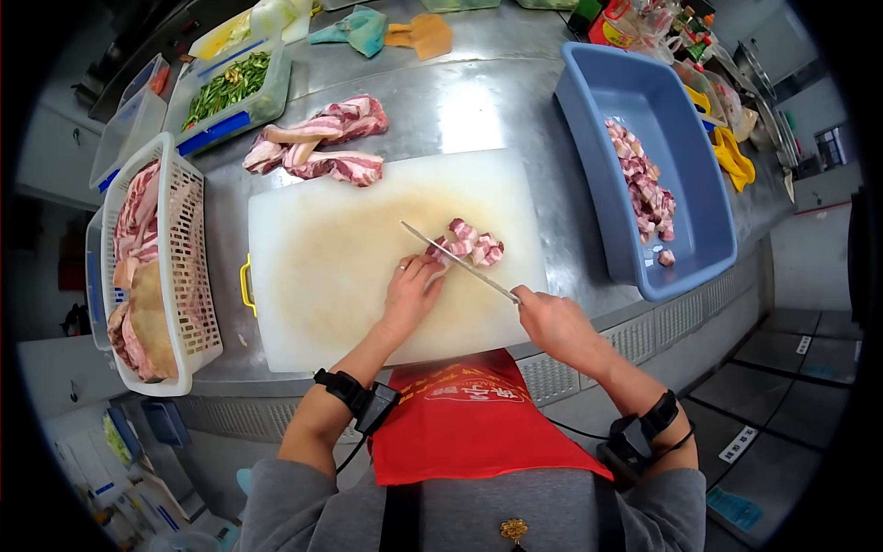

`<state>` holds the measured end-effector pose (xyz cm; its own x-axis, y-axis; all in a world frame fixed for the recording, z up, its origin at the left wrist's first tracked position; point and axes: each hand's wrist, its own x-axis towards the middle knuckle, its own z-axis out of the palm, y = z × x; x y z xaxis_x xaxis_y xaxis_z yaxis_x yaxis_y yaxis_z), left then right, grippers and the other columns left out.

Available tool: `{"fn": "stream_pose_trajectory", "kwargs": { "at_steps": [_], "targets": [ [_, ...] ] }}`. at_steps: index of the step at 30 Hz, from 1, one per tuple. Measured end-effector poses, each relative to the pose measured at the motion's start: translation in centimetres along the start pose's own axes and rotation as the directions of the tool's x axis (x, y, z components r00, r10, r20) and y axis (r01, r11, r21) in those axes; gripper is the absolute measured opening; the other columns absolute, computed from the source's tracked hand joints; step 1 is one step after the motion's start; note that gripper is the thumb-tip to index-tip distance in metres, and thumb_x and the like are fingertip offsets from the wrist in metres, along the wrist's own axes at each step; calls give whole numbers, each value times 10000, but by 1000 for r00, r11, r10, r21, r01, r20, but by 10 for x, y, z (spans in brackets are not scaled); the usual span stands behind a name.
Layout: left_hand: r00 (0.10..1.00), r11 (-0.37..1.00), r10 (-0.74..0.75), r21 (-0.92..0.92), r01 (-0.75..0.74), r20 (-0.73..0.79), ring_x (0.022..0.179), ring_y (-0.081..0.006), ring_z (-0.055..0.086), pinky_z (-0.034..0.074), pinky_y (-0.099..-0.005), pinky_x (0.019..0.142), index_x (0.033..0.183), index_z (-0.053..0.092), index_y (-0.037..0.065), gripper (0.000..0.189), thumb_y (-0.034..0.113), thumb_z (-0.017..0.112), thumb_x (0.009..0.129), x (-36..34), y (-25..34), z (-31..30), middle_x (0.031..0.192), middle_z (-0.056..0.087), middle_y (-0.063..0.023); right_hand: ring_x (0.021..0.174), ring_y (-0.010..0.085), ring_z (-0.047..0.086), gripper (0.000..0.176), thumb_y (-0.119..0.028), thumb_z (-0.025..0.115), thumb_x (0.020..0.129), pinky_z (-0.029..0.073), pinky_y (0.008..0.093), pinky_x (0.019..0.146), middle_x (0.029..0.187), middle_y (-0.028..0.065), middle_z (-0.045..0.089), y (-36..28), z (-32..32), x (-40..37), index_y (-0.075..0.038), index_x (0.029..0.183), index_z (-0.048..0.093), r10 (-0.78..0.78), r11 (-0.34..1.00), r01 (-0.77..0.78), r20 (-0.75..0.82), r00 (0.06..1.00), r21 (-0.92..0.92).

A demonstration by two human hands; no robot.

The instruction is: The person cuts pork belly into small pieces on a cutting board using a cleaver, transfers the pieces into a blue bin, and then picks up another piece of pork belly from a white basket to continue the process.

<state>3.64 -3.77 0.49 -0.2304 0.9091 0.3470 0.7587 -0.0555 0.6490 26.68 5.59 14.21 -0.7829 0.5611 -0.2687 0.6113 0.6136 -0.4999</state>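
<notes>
On the white cutting board (pixel 322 267), my right hand (pixel 556 324) is closed around the handle of a knife (pixel 464 264). The blade slants up and left across the pork. My left hand (pixel 412 293) presses a piece of pork belly (pixel 440 262) against the board, fingers curled close to the blade; the hand hides part of that meat. Cut chunks of pork belly (pixel 483 247) lie just beyond the blade, to its right. Uncut pork belly strips (pixel 317 138) rest on the metal counter behind the board.
A blue tub (pixel 704 207) with pork chunks stands right of the board. To the left is a white basket (pixel 189 276) of large pork slabs. Behind it, a clear container (pixel 267 101) holds chopped greens. Cloths (pixel 418 37) lie at the back; bottles (pixel 694 41) stand back right.
</notes>
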Motion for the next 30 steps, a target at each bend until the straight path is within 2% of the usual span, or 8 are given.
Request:
{"fn": "stream_pose_trajectory", "kwargs": {
  "at_steps": [6,10,13,16,21,25,27,30],
  "targets": [
    [999,1000,6,-9,-6,-39,995,-293,581,496,-385,831,964,651,70,244,20,706,731,0,1,4,1008,623,-66,665,426,640,189,-83,496,881,510,512,574,748,246,631,-9,47,67,-8,1055,499,-5,1000,4,-41,999,-3],
    [999,999,-37,22,37,-32,995,-300,580,502,-388,822,962,649,69,255,38,721,719,-3,4,3,1051,608,-81,688,435,620,199,-97,494,902,495,527,624,760,220,637,-5,46,60,-25,1088,510,3,999,1,-83,997,47],
    [989,998,-55,-47,49,-135,971,-308,576,502,-389,805,960,646,68,260,66,737,717,-4,12,-5,1075,582,-103,684,436,626,226,-111,502,898,501,529,616,755,216,641,10,36,37,-32,1110,503,-41,998,47,-115,993,49],
    [994,995,-91,24,92,-55,950,-314,571,499,-394,795,959,645,67,262,89,750,719,-20,6,-13,1071,562,-119,684,442,616,194,-113,490,912,494,532,622,756,213,635,7,19,19,-33,1088,500,-13,997,18,-67,998,69],
    [998,999,-48,0,48,-43,944,-315,570,499,-400,792,951,644,68,241,56,737,729,-18,4,-15,1027,573,-110,670,446,607,144,-98,474,913,489,529,616,745,234,623,-13,-3,4,-13,1028,492,-4,999,2,63,998,34],
    [997,996,-59,-67,57,-38,953,-311,573,501,-398,794,945,642,64,224,28,719,738,-21,3,-14,1014,592,-107,684,445,618,156,-87,482,894,497,526,620,740,234,626,-15,24,34,-5,1027,487,-48,996,46,27,998,76],
    [997,998,-58,-29,57,-41,958,-310,574,501,-397,798,944,641,60,220,26,717,740,-21,3,-13,1013,597,-106,701,443,625,170,-85,487,886,501,524,628,744,230,628,-14,47,63,-3,1035,484,-85,994,87,-22,996,68],
    [996,997,-71,3,71,-54,968,-307,574,501,-398,804,947,639,58,224,34,721,740,-20,5,-11,1028,596,-106,715,444,630,176,-86,490,879,501,527,643,762,229,635,-22,55,69,-2,1034,490,-52,998,53,-38,998,31]
  ]
}}
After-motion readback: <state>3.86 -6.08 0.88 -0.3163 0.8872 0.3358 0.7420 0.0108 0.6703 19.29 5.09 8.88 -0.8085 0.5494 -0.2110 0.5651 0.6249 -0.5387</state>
